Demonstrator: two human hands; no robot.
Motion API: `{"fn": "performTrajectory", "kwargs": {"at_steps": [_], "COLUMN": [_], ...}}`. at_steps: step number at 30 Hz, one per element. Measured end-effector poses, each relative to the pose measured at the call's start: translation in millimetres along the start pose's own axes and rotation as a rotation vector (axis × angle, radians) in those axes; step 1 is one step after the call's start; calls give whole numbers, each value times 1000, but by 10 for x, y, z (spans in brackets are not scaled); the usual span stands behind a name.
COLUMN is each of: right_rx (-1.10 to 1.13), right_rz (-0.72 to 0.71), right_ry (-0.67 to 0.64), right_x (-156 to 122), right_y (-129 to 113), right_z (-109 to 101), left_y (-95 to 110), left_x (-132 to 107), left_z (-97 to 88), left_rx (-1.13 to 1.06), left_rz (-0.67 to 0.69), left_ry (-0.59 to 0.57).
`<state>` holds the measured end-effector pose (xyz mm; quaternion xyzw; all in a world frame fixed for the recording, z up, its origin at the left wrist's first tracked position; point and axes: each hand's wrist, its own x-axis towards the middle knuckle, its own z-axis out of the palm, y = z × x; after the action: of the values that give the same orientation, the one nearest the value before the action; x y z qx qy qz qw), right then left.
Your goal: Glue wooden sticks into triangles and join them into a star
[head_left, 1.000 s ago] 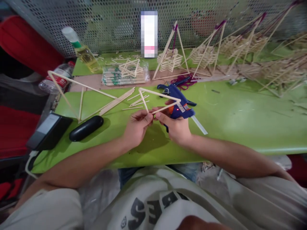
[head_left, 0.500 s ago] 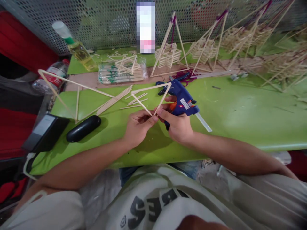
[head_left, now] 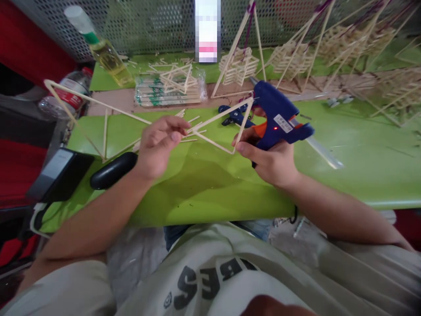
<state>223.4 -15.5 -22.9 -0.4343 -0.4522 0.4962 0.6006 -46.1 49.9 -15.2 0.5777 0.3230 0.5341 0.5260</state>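
My right hand (head_left: pixel 274 162) grips a blue hot glue gun (head_left: pixel 279 109) with an orange trigger and a lit red light. A clear glue stick (head_left: pixel 325 152) sticks out of its back. Between the thumb and fingers of that same hand is a small triangle of thin wooden sticks (head_left: pixel 215 144). My left hand (head_left: pixel 156 147) has its thumb and fingertips closed at the triangle's left corner. Behind the triangle lie blue-handled pliers (head_left: pixel 235 115) and several loose sticks (head_left: pixel 197 131), partly covered by my left hand.
A larger stick frame (head_left: pixel 105 136) stands at left, near a black oblong case (head_left: pixel 113 171) and a black box (head_left: pixel 62 175). Behind are a bottle of yellow liquid (head_left: pixel 110 61), a plastic bottle (head_left: pixel 70 94), a stick packet (head_left: pixel 148 92) and several stick models (head_left: pixel 240 66).
My right hand has moved right and up with the glue gun and triangle. My left hand has left the triangle's lower corner and moved left to its left corner.
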Motion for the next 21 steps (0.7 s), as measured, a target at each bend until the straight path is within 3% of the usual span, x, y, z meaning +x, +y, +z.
{"fn": "performTrajectory", "kwargs": {"at_steps": [2,4,8,13,17,21], "right_rx": [-49,-96,-183,-142,-121,-100], "right_rz": [10,32,116,192,202,171], "right_ry": [-31,-66,-192,-274,-300,-269], "right_x": [16,22,9,-24,-48,-92], "right_y": [-48,-79,-145,-226,-225,-190], "right_z": [-36,-54,-33,42,46,14], "left_y": [40,74,129,175,214,197], "left_x": [46,47,0,-37,-73,-122], "left_z": [-138,-221,-253,-173,-109,-83], "left_rx": [92,177,381,492,537,624], "left_rz": [-41,-72,-23,-56,-145,-83], "left_ry": [-59,-202,-432,-521,-457,-508]}}
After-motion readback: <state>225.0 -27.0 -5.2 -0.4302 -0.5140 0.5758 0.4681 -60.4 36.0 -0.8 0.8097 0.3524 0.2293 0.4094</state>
